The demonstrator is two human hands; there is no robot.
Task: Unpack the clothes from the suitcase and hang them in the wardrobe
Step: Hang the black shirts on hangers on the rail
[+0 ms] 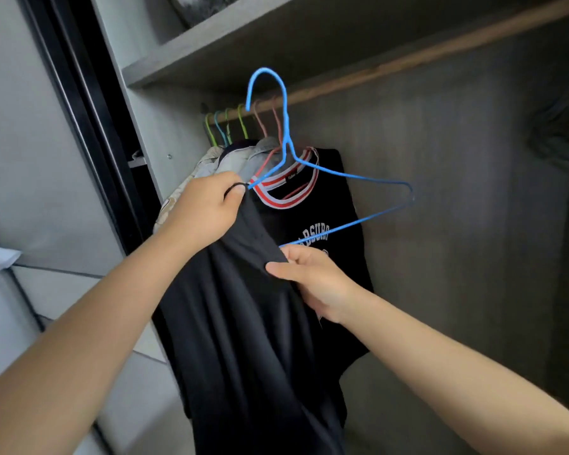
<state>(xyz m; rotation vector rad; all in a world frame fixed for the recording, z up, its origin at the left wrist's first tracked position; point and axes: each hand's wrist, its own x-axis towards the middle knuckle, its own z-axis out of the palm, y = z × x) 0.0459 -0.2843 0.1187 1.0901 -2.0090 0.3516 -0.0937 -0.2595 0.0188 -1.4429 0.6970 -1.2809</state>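
A plain black garment (243, 323) hangs down in front of me, with a blue wire hanger (342, 174) partly threaded into it. My left hand (204, 208) pinches the garment's top edge together with the hanger's left arm. My right hand (312, 280) grips a fold of the same black cloth where the hanger's lower wire enters it. The hanger's hook sticks up just in front of the wooden wardrobe rail (408, 62), not on it. Behind hangs a black printed T-shirt (329, 205) with a red-and-white striped collar. The suitcase is out of view.
Several coloured hangers (230, 124) with light shirts (211, 165) crowd the rail's left end. A grey shelf (243, 44) runs above the rail. The wardrobe's dark door frame (79, 110) stands at the left. Dark blurred items (562, 133) hang at the far right.
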